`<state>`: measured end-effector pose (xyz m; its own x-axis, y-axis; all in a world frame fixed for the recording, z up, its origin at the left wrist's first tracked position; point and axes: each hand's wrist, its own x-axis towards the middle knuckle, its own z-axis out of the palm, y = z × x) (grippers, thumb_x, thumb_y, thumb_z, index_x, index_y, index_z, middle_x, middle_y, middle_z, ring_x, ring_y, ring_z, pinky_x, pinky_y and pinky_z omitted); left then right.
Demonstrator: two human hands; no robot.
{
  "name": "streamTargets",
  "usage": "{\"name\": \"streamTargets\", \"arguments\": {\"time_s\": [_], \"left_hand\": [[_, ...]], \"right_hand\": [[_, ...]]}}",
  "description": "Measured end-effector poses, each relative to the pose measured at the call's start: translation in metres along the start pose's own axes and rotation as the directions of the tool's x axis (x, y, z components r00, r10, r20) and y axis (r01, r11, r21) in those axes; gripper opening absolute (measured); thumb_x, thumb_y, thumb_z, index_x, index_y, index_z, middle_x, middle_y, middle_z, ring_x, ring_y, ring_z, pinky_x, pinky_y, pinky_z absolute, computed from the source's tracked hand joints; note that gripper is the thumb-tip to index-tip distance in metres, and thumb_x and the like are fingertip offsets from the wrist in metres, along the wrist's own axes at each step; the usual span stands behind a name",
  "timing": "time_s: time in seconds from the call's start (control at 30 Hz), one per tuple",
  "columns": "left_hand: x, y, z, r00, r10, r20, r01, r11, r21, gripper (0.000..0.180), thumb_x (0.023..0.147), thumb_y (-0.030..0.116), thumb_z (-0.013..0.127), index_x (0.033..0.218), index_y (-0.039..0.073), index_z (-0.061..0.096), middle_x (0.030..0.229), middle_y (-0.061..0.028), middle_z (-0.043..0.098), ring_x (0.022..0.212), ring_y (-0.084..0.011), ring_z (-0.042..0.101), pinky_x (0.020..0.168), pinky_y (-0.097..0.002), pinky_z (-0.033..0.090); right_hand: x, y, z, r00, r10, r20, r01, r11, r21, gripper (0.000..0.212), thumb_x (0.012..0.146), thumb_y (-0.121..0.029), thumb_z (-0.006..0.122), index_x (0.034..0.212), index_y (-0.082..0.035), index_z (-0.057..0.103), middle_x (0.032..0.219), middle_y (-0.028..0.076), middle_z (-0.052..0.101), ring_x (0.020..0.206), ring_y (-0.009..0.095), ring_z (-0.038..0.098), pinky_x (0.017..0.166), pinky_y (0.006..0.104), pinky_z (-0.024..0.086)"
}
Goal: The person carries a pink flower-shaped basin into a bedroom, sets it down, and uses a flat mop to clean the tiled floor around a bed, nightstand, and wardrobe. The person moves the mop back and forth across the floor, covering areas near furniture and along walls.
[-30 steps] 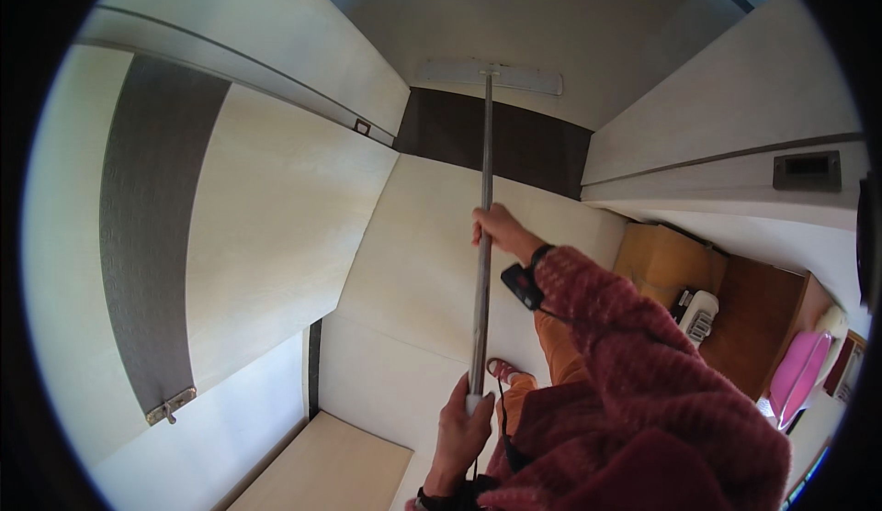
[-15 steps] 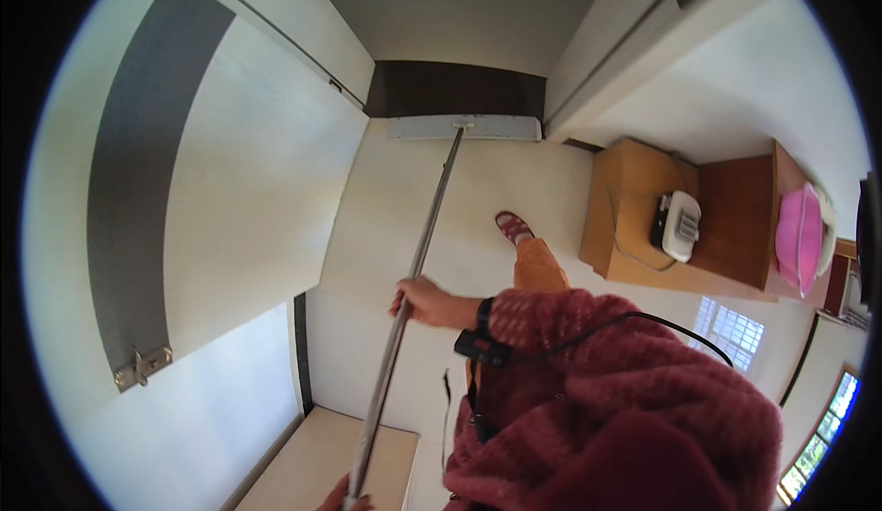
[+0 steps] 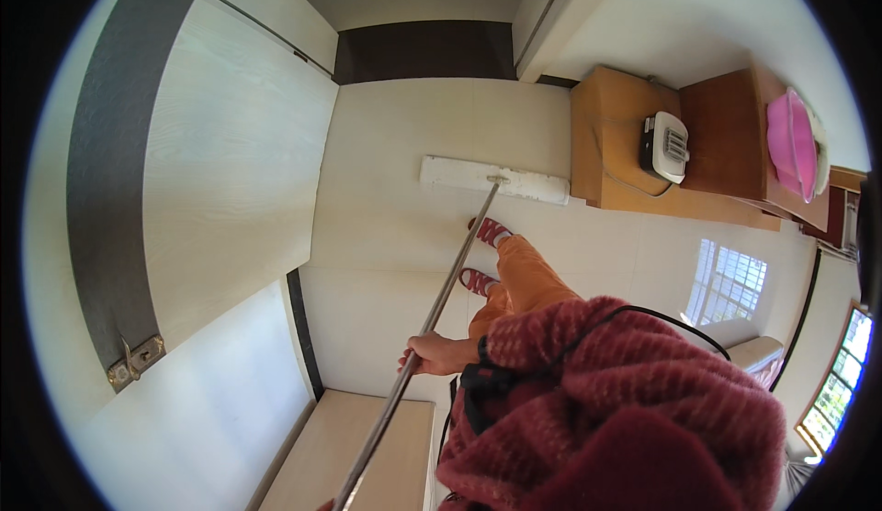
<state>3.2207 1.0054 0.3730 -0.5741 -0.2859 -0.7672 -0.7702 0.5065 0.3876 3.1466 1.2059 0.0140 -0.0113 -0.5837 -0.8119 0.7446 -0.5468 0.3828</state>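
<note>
A long-handled flat mop [image 3: 448, 173] lies with its wide white head on the pale tiled floor, slightly slanted, its right end close to the wooden cabinet. The thin metal handle slopes from the head down to the lower edge of the picture. Around the middle of this handle my right hand [image 3: 434, 355] is closed, with a dark strap and a small black device at its wrist. My left hand [image 3: 326, 505] shows only as a sliver at the bottom edge, against the handle's lower part; its fingers are mostly cut off.
A pale door [image 3: 239, 153] with a dark stripe and metal lock stands at left. On the wooden cabinet [image 3: 625, 125] rests a black-and-white appliance [image 3: 669, 146], with a pink basin [image 3: 792, 144] beyond. A dark threshold [image 3: 423, 50] crosses the far side. My feet in red sandals [image 3: 480, 281] stand near the handle.
The mop head has come back from the dark threshold toward my feet and turned slightly. Both hands have moved lower in the picture with the handle, and my second foot now shows.
</note>
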Motion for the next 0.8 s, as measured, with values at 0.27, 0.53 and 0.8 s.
{"name": "streamTargets", "arguments": {"time_s": [0.27,0.53,0.8], "left_hand": [[0.034,-0.043,0.107,0.978,-0.178,0.112,0.203,0.938,-0.282,0.049,0.078,0.017,0.063,0.123,0.001,0.050,0.077,0.0034,0.057,0.053,-0.0019,0.040,0.045,-0.0179,0.031],[0.063,-0.010,0.208,0.950,-0.174,0.258,0.302,0.715,-0.630,0.044,0.082,0.004,0.056,0.125,0.001,0.047,0.086,-0.0083,0.062,0.065,-0.0118,0.058,0.056,-0.0244,0.048],[0.030,-0.032,0.208,0.969,-0.173,0.174,0.244,0.768,-0.593,0.043,0.082,0.008,0.057,0.123,0.000,0.048,0.085,-0.0084,0.062,0.065,-0.0131,0.058,0.058,-0.0244,0.049]], "right_hand": [[0.026,-0.082,-0.054,0.973,-0.193,-0.129,0.169,0.969,-0.180,0.011,0.082,-0.005,0.037,0.092,0.000,0.035,0.076,0.012,0.042,0.064,0.029,0.051,0.062,0.0521,0.052],[-0.008,-0.173,-0.070,0.888,-0.443,-0.125,0.335,0.809,-0.483,0.013,0.085,-0.011,0.041,0.086,0.002,0.038,0.066,0.014,0.047,0.053,0.028,0.053,0.048,0.0457,0.053],[-0.025,-0.146,-0.073,0.901,-0.425,0.090,0.370,0.641,-0.673,0.018,0.087,-0.015,0.039,0.081,0.001,0.043,0.069,0.013,0.051,0.057,0.028,0.057,0.049,0.0450,0.053]]}}
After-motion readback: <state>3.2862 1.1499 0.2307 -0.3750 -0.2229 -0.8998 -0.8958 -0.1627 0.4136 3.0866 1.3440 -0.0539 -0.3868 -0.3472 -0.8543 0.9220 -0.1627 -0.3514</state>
